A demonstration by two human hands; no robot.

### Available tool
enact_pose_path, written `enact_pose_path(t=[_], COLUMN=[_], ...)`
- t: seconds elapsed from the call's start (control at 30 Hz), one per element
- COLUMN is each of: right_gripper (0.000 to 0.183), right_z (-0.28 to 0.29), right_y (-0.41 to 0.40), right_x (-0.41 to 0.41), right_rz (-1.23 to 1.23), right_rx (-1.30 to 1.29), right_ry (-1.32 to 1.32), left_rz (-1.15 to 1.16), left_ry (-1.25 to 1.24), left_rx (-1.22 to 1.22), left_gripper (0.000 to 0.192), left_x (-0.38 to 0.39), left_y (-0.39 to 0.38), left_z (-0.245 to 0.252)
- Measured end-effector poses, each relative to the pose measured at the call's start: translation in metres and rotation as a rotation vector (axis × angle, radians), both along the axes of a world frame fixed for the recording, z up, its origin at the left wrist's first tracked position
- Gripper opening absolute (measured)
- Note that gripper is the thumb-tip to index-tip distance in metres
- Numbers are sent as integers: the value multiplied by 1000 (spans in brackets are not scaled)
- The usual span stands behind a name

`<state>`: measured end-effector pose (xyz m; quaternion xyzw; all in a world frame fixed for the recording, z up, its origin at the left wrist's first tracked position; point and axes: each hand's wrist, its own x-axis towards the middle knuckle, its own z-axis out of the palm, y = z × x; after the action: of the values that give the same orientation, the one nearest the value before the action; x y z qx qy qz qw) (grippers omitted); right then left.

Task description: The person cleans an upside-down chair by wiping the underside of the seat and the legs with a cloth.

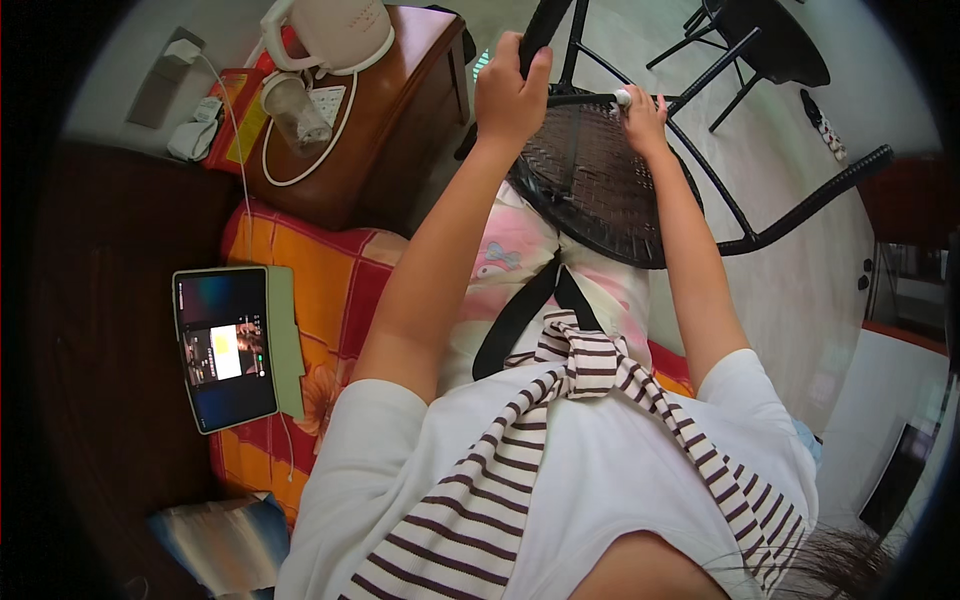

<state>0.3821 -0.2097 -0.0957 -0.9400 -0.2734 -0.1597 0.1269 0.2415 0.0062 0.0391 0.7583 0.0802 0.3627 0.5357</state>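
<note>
A black chair (pixel 607 180) with a round woven seat and wrapped legs lies tipped across my lap, its legs pointing away and to the right. My left hand (pixel 512 94) is closed around one thick black leg at the top. My right hand (pixel 643 120) has its fingers on a small whitish piece (pixel 622 97) at a thin black bar of the frame, above the seat's underside. Whether that piece is cloth or something else is too small to tell.
A wooden cabinet (pixel 405 90) at upper left bears a white kettle (pixel 334 34) and a clear jar (pixel 295 116). A tablet (pixel 225 349) in a green cover rests on the orange and red bedding (pixel 322 262), with a cable nearby. Another black chair (pixel 776 37) stands at upper right.
</note>
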Motion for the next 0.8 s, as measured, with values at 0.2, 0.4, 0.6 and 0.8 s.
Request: enact_pose_path(t=[0.2, 0.4, 0.6, 0.8], right_gripper=[31, 23, 25, 33], right_z=[2, 12, 16, 30], right_y=[26, 39, 52, 92], right_x=[-11, 3, -3, -42], right_rz=[-21, 110, 186, 283], right_rx=[18, 95, 42, 27], right_ry=[0, 100, 131, 52], left_rz=[45, 50, 79, 88], left_ry=[15, -27, -6, -32], left_rx=[-29, -55, -55, -32], left_gripper=[26, 26, 24, 24], left_x=[-7, -6, -16, -6], left_y=[34, 44, 57, 51], left_z=[-9, -12, -20, -28])
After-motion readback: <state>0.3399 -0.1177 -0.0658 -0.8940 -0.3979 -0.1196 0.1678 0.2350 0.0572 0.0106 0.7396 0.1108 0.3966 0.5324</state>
